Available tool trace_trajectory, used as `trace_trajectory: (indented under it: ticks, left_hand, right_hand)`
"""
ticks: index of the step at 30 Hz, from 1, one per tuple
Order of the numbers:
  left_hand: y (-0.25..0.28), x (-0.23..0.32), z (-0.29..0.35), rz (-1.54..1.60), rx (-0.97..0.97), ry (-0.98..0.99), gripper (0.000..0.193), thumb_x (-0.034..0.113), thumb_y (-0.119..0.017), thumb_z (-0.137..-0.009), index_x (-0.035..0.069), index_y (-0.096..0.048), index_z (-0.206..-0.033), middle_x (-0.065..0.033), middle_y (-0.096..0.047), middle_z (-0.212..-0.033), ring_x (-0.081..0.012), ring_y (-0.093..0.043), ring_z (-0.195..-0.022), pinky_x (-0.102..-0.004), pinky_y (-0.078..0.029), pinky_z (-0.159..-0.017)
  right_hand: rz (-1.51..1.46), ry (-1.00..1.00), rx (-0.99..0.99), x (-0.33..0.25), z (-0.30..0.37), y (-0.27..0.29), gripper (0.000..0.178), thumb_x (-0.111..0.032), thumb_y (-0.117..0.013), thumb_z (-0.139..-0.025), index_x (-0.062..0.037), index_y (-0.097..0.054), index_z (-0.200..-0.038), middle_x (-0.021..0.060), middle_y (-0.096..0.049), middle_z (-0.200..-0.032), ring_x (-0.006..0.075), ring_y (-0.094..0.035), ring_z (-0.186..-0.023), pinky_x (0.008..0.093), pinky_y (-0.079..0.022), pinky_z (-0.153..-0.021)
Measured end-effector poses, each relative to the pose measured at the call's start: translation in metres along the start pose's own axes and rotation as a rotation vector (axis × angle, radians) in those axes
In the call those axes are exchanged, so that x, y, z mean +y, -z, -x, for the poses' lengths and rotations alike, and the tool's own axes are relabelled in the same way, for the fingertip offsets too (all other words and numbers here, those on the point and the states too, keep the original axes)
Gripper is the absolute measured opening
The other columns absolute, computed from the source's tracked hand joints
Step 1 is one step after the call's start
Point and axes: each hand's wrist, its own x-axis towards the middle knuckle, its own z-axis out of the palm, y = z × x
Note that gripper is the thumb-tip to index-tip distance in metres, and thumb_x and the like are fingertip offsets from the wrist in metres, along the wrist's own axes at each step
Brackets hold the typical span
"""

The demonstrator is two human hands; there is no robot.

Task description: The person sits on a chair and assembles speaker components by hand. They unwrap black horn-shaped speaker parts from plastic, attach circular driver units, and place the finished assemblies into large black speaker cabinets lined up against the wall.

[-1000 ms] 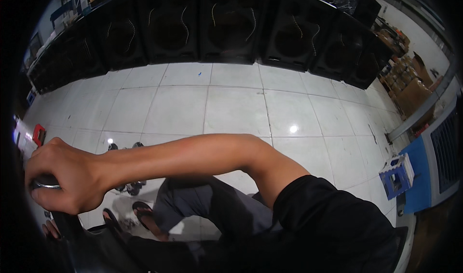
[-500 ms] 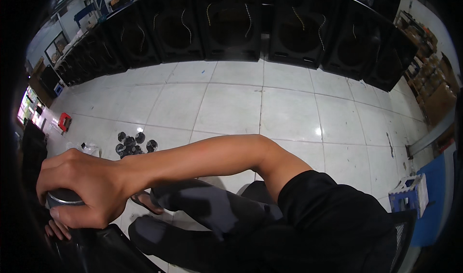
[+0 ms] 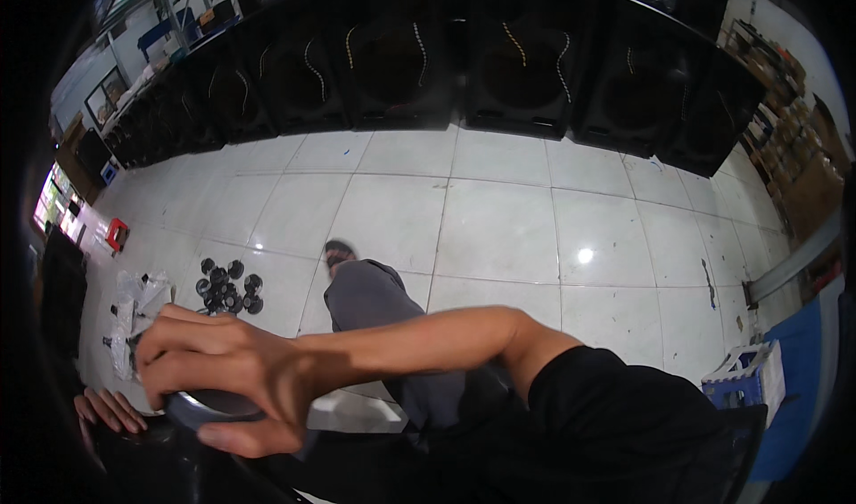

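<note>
White tiled floor (image 3: 499, 214) is stretching before you, with black cabinets (image 3: 401, 67) standing in a row along its far side. A black box (image 3: 169, 459) is filling the lower left. Your right hand (image 3: 223, 370) is curling, fingers and thumb apart, around a round part (image 3: 214, 406) above the box. Your left hand (image 3: 111, 410) is resting its fingers by the box's edge; its opening and any hold you cannot tell. Small dark pieces (image 3: 223, 292) are lying clustered on the floor beyond.
</note>
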Motion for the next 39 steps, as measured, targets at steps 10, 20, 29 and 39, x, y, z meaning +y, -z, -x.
trace_trajectory:
  ticks: [10,20,29,39]
  left_hand:
    - [-0.099,-0.049,-0.106,-0.126,0.189,-0.086,0.025,0.027,-0.054,-0.089,0.007,-0.039,-0.090,-0.0088,-0.046,-0.072,-0.0189,-0.049,-0.055,-0.0272,-0.051,-0.064]
    - [-0.009,-0.141,-0.129,0.234,0.606,0.207,0.037,0.034,-0.041,-0.097,0.007,-0.044,-0.073,-0.0090,-0.047,-0.061,-0.0221,-0.052,-0.054,-0.0327,-0.046,-0.052]
    - [-0.038,-0.204,-0.236,-0.960,1.078,-0.237,0.030,0.022,-0.059,-0.091,-0.002,-0.062,-0.073,0.0027,-0.050,-0.062,-0.0067,-0.040,-0.059,-0.0262,-0.032,-0.053]
    - [-0.166,-0.290,-0.394,-0.758,0.500,-0.092,0.035,0.031,-0.067,-0.089,-0.001,-0.065,-0.104,-0.0087,-0.065,-0.100,-0.0150,-0.058,-0.088,-0.0278,-0.046,-0.074]
  right_hand:
    - [0.119,-0.293,0.269,-0.041,0.043,0.086,0.036,-0.023,-0.048,-0.083,0.0041,-0.053,-0.106,0.0198,-0.054,-0.104,0.0303,-0.055,-0.094,0.0371,-0.045,-0.084]
    - [0.496,-0.753,0.056,0.006,0.017,0.130,0.080,-0.052,-0.054,-0.089,0.0100,-0.035,-0.136,0.0303,-0.044,-0.132,0.0406,-0.047,-0.121,0.0428,-0.039,-0.102]
    - [0.487,-0.995,-0.721,0.006,-0.061,0.169,0.094,-0.038,-0.076,-0.075,0.0282,-0.029,-0.122,0.0420,-0.054,-0.109,0.0457,-0.060,-0.106,0.0414,-0.053,-0.087]
    - [1.321,-1.280,-0.855,0.033,-0.075,0.364,0.034,-0.009,-0.069,-0.071,0.0013,-0.066,-0.103,0.0225,-0.068,-0.089,0.0362,-0.067,-0.092,0.0440,-0.055,-0.080]
